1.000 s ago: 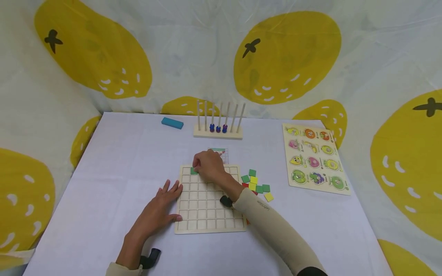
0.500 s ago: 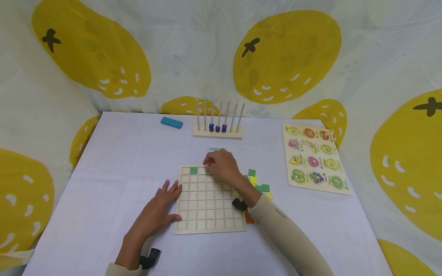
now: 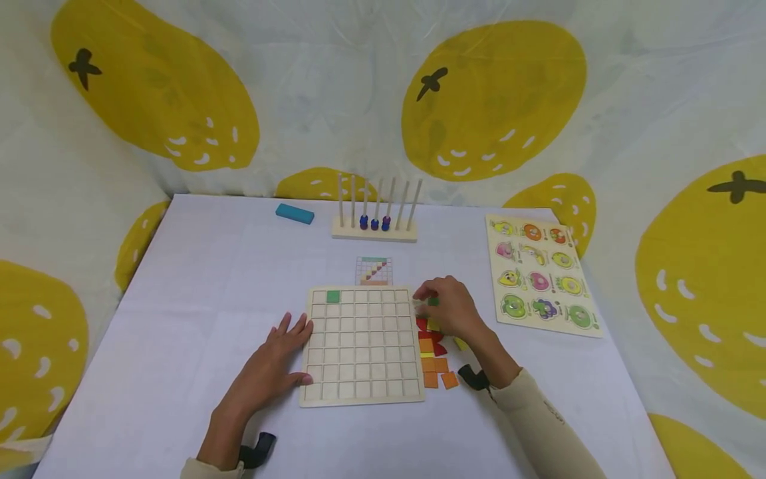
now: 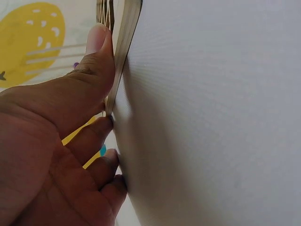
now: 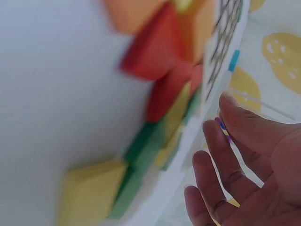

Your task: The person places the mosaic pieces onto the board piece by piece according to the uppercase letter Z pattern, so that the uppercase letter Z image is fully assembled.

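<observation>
A square wooden grid board (image 3: 364,346) lies on the white table, with one green tile (image 3: 333,297) in its top row. My left hand (image 3: 273,364) rests at the board's left edge, fingers spread and thumb touching the rim; the left wrist view shows the thumb (image 4: 96,61) against the board's side. Over the upper end of a pile of loose tiles, right of the board, hovers my right hand (image 3: 450,307). Its fingers bend loosely with nothing between them in the right wrist view. Orange tiles (image 3: 441,364), red pieces (image 5: 155,44) and yellow and green tiles make up the pile, partly hidden by that hand.
A small pattern card (image 3: 374,271) lies just beyond the board. Farther back stand a peg rack (image 3: 374,231) with beads and a blue block (image 3: 295,213). A fruit puzzle board (image 3: 541,276) lies at the right. A patterned curtain borders the table.
The right hand has left the green tile in the board's top row and moved right to the loose tiles, uncovering the pattern card. The left hand has stayed at the board's edge.
</observation>
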The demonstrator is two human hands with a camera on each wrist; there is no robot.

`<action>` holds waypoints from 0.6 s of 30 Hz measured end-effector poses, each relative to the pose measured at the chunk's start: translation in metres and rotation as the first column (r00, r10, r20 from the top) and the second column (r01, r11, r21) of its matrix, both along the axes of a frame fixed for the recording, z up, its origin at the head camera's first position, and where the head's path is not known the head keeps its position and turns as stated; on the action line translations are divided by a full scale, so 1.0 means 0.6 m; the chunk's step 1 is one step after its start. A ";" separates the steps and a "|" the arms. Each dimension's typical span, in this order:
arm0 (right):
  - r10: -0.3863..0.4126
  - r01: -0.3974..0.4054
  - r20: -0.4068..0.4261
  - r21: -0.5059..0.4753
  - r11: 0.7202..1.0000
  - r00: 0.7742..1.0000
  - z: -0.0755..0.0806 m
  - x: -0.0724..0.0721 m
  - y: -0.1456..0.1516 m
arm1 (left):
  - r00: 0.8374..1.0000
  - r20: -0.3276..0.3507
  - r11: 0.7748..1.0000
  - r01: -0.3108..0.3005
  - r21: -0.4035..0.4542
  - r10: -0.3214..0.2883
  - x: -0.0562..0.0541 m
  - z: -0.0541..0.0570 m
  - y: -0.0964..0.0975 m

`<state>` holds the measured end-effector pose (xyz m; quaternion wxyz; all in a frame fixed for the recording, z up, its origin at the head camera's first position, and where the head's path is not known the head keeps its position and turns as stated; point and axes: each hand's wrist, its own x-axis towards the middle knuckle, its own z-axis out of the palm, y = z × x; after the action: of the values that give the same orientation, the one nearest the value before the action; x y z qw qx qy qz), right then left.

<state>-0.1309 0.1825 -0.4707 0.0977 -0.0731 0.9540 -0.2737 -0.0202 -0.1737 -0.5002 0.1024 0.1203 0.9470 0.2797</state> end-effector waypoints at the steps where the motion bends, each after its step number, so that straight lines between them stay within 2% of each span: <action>1: -0.005 0.005 0.001 0.024 1.000 1.000 -0.004 0.001 0.004 | 1.000 0.003 1.000 -0.001 0.000 0.001 0.000 0.000 0.000; 6: -0.002 0.003 -0.013 0.088 0.996 1.000 -0.021 0.004 0.015 | 1.000 0.002 1.000 -0.002 0.016 0.002 0.001 0.000 -0.001; 10: 0.017 -0.015 -0.015 0.084 0.996 1.000 -0.027 0.001 0.021 | 1.000 -0.004 1.000 -0.004 0.026 0.004 0.001 0.000 0.000; 15: 0.042 -0.040 -0.028 0.071 0.997 0.999 -0.019 -0.004 0.020 | 1.000 -0.009 0.999 -0.005 0.035 0.005 0.002 -0.001 0.000; 18: 0.052 -0.050 -0.071 0.042 0.998 0.996 -0.005 -0.008 0.012 | 1.000 -0.019 1.000 -0.001 0.029 0.002 0.003 -0.003 -0.002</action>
<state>-0.1356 0.1897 -0.4736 0.0718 -0.1052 0.9601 -0.2491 -0.0187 -0.1747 -0.5018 0.0915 0.1237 0.9438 0.2925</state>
